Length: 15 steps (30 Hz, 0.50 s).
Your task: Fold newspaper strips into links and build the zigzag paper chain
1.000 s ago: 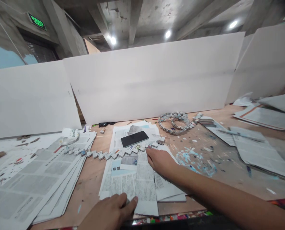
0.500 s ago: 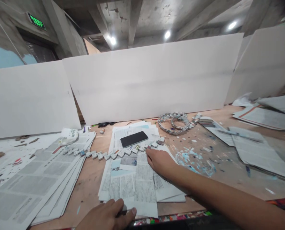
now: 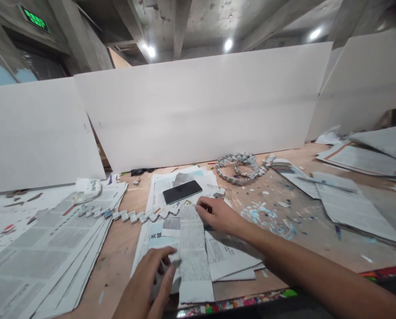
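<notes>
My right hand (image 3: 219, 215) is closed, its thumb and fingers pinched at the upper right corner of a narrow newspaper sheet (image 3: 193, 248). The sheet's top edge overlaps a zigzag folded-paper chain (image 3: 134, 217) that runs off to the left. My left hand (image 3: 153, 274) is open with its fingers curved and apart, over the lower left of the newspaper pile (image 3: 144, 246); whether it touches the paper is unclear. A black smartphone (image 3: 182, 192) lies on the pile just beyond the chain.
A coiled paper chain (image 3: 224, 175) sits near the white partition board (image 3: 198, 110). Stacked newspapers (image 3: 68, 243) lie at left with a crumpled white bag (image 3: 88, 189) on them. More papers (image 3: 347, 204) are at right, near blue paint flakes (image 3: 264, 219) on the table.
My left hand has risen from the table's front edge and moved up over the newspapers. The narrow sheet's top edge now covers part of the chain at my right fingers.
</notes>
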Available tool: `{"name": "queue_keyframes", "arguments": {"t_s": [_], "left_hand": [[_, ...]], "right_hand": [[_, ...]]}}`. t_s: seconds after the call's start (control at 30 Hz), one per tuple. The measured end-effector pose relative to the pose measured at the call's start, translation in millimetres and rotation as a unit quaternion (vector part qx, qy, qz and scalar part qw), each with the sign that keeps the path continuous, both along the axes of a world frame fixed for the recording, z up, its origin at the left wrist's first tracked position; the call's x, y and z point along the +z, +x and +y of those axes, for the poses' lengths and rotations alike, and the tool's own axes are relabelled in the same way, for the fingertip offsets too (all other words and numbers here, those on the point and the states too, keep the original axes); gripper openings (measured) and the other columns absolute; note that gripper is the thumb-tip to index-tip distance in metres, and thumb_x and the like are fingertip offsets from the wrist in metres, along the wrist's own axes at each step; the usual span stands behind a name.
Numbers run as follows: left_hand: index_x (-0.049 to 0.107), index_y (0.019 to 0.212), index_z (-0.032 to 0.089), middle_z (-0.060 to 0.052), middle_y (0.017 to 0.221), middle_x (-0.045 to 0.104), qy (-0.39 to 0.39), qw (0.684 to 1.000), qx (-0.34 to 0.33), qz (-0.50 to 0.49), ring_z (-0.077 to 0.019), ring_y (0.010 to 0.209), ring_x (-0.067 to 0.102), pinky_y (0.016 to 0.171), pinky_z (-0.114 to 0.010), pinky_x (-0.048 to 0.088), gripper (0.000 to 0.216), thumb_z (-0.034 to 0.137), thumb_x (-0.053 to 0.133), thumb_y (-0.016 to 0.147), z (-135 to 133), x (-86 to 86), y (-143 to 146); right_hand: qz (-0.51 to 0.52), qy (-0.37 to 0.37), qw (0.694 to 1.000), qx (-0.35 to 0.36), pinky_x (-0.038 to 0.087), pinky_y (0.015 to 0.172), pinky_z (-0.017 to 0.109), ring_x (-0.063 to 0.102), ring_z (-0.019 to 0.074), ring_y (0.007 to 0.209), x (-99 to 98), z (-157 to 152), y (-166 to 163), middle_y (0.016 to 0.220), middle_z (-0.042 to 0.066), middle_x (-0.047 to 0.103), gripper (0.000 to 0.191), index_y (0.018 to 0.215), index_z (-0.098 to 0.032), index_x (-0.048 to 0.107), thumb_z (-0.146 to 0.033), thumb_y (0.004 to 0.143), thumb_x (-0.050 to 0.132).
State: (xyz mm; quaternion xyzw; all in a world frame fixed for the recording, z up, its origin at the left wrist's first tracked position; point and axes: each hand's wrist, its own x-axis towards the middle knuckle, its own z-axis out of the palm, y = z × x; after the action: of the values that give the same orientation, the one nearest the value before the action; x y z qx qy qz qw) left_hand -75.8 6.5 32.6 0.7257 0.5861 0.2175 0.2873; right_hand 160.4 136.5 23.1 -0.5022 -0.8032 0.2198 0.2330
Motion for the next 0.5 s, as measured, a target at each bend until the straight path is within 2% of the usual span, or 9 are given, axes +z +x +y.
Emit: {"name": "queue_keyframes", "arguments": {"t_s": [0.07, 0.17, 0.23, 0.33, 0.43, 0.5], "left_hand": [[0.046, 0.144, 0.029, -0.012, 0.143, 0.057, -0.019, 0.996, 0.078, -0.042, -0.0311, 0.13, 0.055, 0.105, -0.044, 0.048, 0.051, 0.055, 0.038, 0.101, 5, -3.2, 6], [0.034, 0.154, 0.029, -0.012, 0.156, 0.046, -0.055, 0.988, 0.109, -0.097, -0.0317, 0.139, 0.048, 0.113, -0.049, 0.041, 0.069, 0.066, 0.042, 0.096, 14, -10.2, 11], [0.038, 0.153, 0.027, -0.012, 0.151, 0.053, -0.09, 0.978, 0.098, -0.161, -0.031, 0.136, 0.052, 0.113, -0.047, 0.041, 0.075, 0.072, 0.043, 0.093, 17, -15.3, 13], [0.048, 0.148, 0.023, -0.012, 0.139, 0.066, -0.138, 0.949, 0.095, -0.267, -0.0324, 0.128, 0.06, 0.106, -0.042, 0.049, 0.086, 0.083, 0.042, 0.086, 13, -22.6, 15], [0.056, 0.142, 0.02, -0.012, 0.137, 0.068, -0.118, 0.937, 0.125, -0.304, -0.0346, 0.132, 0.057, 0.106, -0.04, 0.049, 0.093, 0.088, 0.051, 0.077, 6, -27.2, 19], [0.061, 0.136, 0.02, -0.011, 0.133, 0.071, -0.109, 0.937, 0.122, -0.309, -0.0338, 0.128, 0.061, 0.104, -0.037, 0.05, 0.086, 0.082, 0.059, 0.077, 4, -26.6, 22]], "right_hand": [[0.061, 0.0, 0.998, 0.016, 0.05, 0.066, 0.026, 0.061, 0.0138, 0.07, 4.3, 1, 1, 0.075, -0.003, 0.063, 0.025, 0.089, -0.018, 0.063, -0.03, 0.105, 0.047], [0.134, -0.009, 0.99, 0.031, 0.044, 0.06, 0.022, 0.055, 0.0122, 0.063, 7.7, 1, 1, 0.068, -0.005, 0.057, 0.027, 0.084, -0.02, 0.058, -0.033, 0.103, 0.044], [0.17, -0.015, 0.985, 0.032, 0.042, 0.058, 0.022, 0.052, 0.012, 0.061, 8.4, 0, 1, 0.067, -0.006, 0.054, 0.026, 0.082, -0.02, 0.056, -0.034, 0.102, 0.046], [0.206, -0.016, 0.978, 0.019, 0.039, 0.057, 0.022, 0.049, 0.0124, 0.06, 8.7, 0, 1, 0.065, -0.006, 0.052, 0.024, 0.081, -0.021, 0.056, -0.034, 0.099, 0.047], [0.226, -0.012, 0.974, -0.004, 0.036, 0.056, 0.024, 0.046, 0.0131, 0.06, 8.9, -1, 1, 0.063, -0.005, 0.05, 0.023, 0.076, -0.021, 0.055, -0.032, 0.096, 0.051], [0.239, -0.012, 0.971, -0.018, 0.035, 0.057, 0.025, 0.046, 0.0137, 0.061, 9.2, -1, 1, 0.063, -0.005, 0.049, 0.023, 0.074, -0.02, 0.055, -0.031, 0.094, 0.054]]}}
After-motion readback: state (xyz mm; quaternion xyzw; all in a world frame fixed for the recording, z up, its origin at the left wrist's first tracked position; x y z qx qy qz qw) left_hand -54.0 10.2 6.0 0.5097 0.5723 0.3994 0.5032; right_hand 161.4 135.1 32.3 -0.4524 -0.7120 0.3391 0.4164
